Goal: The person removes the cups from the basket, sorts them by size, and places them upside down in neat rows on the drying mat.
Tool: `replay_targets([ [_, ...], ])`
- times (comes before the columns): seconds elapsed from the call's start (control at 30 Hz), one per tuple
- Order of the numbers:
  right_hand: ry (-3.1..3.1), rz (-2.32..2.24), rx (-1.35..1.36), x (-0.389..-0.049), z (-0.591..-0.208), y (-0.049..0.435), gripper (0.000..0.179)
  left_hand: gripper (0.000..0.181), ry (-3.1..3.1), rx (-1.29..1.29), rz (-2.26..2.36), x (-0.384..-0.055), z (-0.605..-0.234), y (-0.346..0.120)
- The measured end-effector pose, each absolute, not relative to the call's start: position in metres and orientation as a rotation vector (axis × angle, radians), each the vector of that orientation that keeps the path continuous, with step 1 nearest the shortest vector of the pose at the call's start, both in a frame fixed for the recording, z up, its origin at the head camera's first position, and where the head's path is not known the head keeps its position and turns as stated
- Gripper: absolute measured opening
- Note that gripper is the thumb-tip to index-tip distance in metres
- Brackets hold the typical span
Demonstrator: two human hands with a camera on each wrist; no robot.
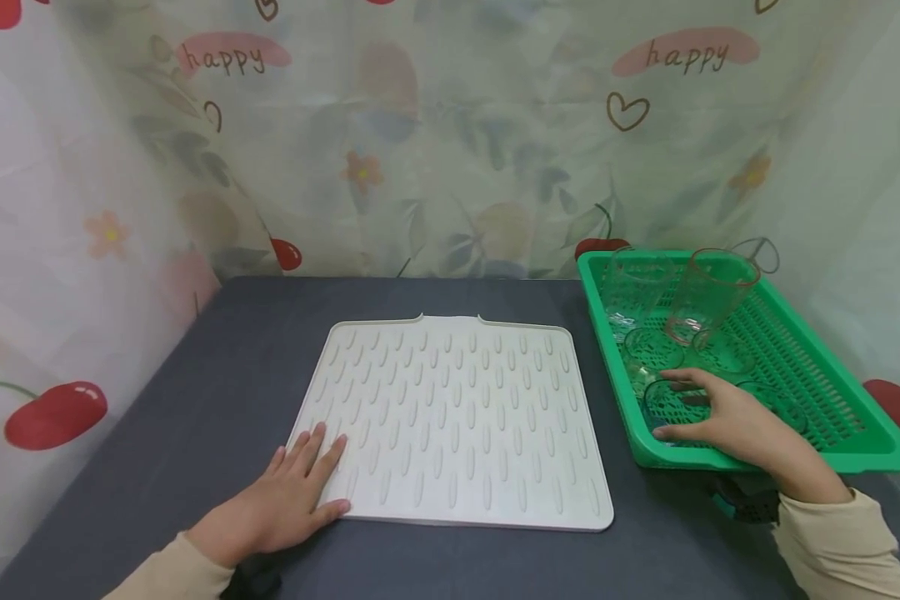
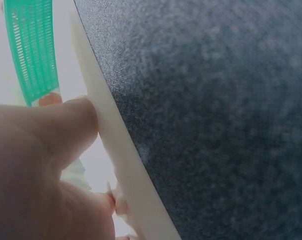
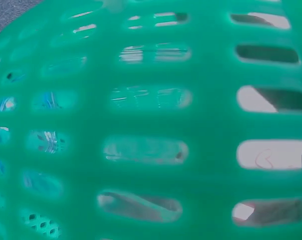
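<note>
My left hand (image 1: 281,500) rests on the lower left corner of a white ribbed drying mat (image 1: 457,417), fingers spread and thumb along its near edge. In the left wrist view, the thumb (image 2: 71,122) touches the mat's pale edge (image 2: 123,155). At the right, my right hand (image 1: 742,421) reaches over the near wall of a green plastic basket (image 1: 832,462). Its thumb and fingers curve round a clear glass (image 1: 651,400) in the near left corner. The basket's slotted wall (image 3: 210,125) fills the right wrist view and hides most of that hand.
Behind the gripped glass stand more clear glasses, including a tall one (image 1: 633,287) and a pink-rimmed mug (image 1: 708,292) with a handle. Dark grey cloth (image 1: 285,367) covers the table. A patterned curtain (image 1: 450,167) hangs at the back and sides.
</note>
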State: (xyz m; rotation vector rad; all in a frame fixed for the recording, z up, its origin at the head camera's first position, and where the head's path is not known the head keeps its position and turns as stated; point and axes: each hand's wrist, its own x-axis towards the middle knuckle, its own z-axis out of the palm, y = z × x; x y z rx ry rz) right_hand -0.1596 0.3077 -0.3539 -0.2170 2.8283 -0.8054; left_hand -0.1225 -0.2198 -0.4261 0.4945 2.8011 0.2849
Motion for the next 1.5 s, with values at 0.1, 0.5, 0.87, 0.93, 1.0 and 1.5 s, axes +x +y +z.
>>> replay_targets([
  [0.1,2.822,-0.805,-0.24,-0.16,-0.355,0.31,0.092,0.094,2.822,0.501,0.309,-0.123,-0.431,-0.221],
  [0.5,2.807,-0.833,-0.258,-0.161,-0.357,0.31,0.091,0.09,2.774,0.471,0.29,-0.123,-0.425,-0.219],
  [0.87,2.871,-0.872,-0.165,-0.156,-0.35,0.306,0.096,0.091,2.634,0.458,0.437,-0.126,-0.402,-0.216],
  [0.93,2.883,-0.881,-0.162,-0.155,-0.347,0.305,0.095,0.09,2.564,0.456,0.509,-0.13,-0.397,-0.221],
  [1.0,2.905,-0.886,-0.156,-0.154,-0.342,0.305,0.096,0.088,2.503,0.449,0.583,-0.134,-0.389,-0.226],
  [1.5,3.114,-1.346,-0.257,-0.134,-0.295,0.273,0.085,0.076,2.889,0.547,1.002,-0.137,-0.305,-0.209],
])
